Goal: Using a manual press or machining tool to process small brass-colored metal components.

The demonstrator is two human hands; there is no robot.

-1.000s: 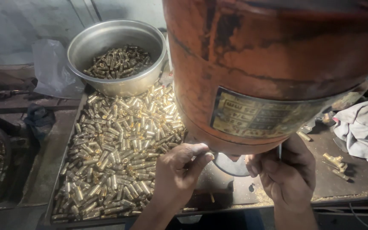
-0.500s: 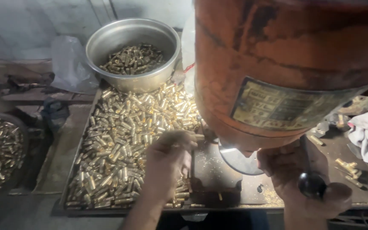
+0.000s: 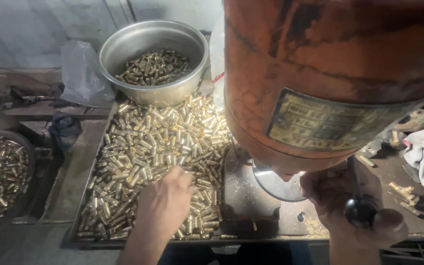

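Since the earlier frame, left hand (image 3: 165, 201) has dropped onto the brass pieces (image 3: 153, 147) in the tray (image 3: 87, 189), fingers buried (state indeterminate), while right hand (image 3: 349, 206) clamps the lever knob (image 3: 360, 212); premature pull risks pinching.

A small metalworking workshop: orange press machine (image 3: 330, 73), tray (image 3: 82, 206) of brass pieces (image 3: 158, 142) (grimy bench).

**Left hand shifted into the brass pieces**

The left hand (image 3: 165, 201) has been drawn away from under the machine (image 3: 334, 78), toward nine o'clock, and laid on the brass pieces (image 3: 158, 142). The right hand (image 3: 354, 211) has been closed around the black-knobbed lever (image 3: 360, 210) at five o'clock.
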